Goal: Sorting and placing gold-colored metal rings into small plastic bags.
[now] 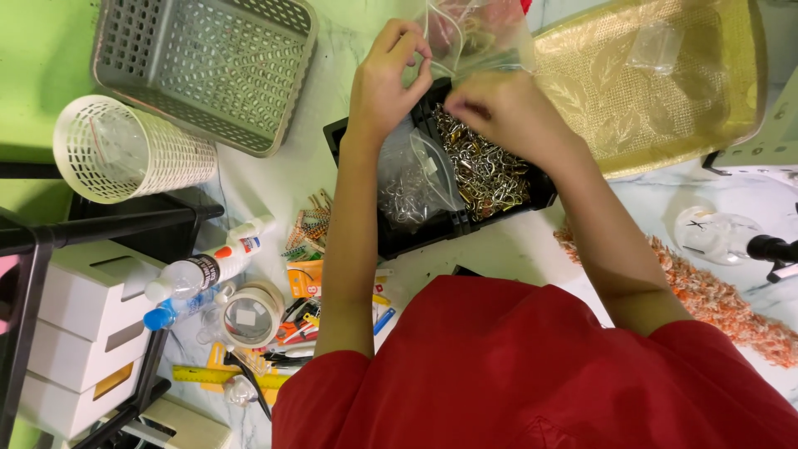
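left hand: fingers pinched on the clear plastic bag's rim, above the black tray
right hand: closed on the same bag, over the tray
tray: holds metal clips
grey basket: left of the tray

The thin, glossy clear plastic bag crinkles between my fingers. Below it, shiny silver and gold metal clips fill the matt black plastic tray. At far right lies rough, gold woven cloth.
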